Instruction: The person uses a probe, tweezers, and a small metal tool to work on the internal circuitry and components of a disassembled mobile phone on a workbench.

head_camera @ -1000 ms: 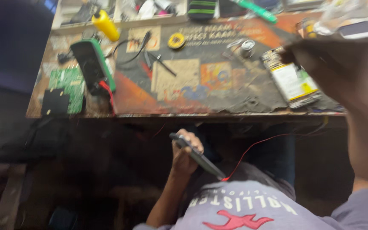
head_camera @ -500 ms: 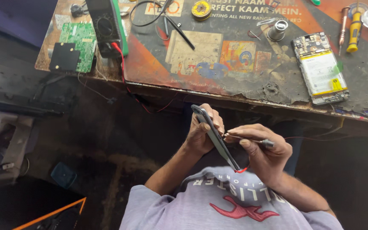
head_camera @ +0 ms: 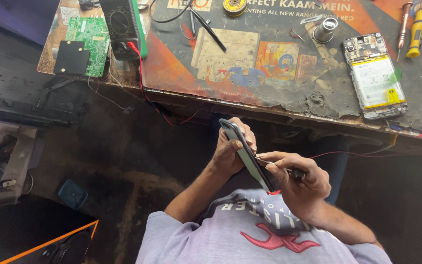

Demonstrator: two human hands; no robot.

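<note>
While the left hand [head_camera: 230,149] grips a slim dark phone [head_camera: 246,155] edge-on below the front edge of the workbench [head_camera: 289,105], the right hand [head_camera: 296,178] presses a thin metal tool [head_camera: 274,165] against the phone's side. Judging from this, the phone looks closed as yet, with the tool only at its seam; whether anything has come loose cannot be told. Left fingers are curled tight around the phone's back, wrist bent upward. Right fingers are pinched shut on the tool, forefinger laid along it, with a red wire [head_camera: 357,154] trailing off to the right. On the workbench, an opened phone with its battery exposed [head_camera: 374,76] lies at the right end, a black multimeter [head_camera: 120,27] and a green circuit board [head_camera: 86,44] at the left end.
</note>
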